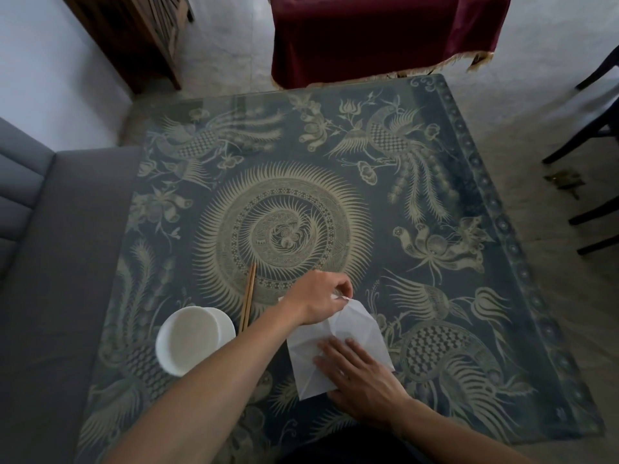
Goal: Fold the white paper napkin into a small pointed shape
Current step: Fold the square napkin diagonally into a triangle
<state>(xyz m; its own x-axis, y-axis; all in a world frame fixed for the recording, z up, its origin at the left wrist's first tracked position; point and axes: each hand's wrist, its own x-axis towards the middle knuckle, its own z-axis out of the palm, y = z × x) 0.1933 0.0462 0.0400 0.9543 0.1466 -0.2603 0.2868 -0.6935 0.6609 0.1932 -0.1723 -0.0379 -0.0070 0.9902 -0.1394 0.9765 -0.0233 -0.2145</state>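
— What is hidden?
— Part of the one napkin (348,333) is covered by two hands; a corner is pinched by the left hand (318,298), the right hand (360,373) laid flat.
— What is counted beside the napkin?
— Left of it on the table (435,195), one bowl (192,339) and two chopsticks (248,298).

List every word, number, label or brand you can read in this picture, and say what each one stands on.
None: no readable text shows anywhere.
Table: only bird, flower and sunburst patterns, no letters.
Napkin: plain white, no print.
Bowl: plain white, no mark.
Chopsticks: no marking that can be made out.
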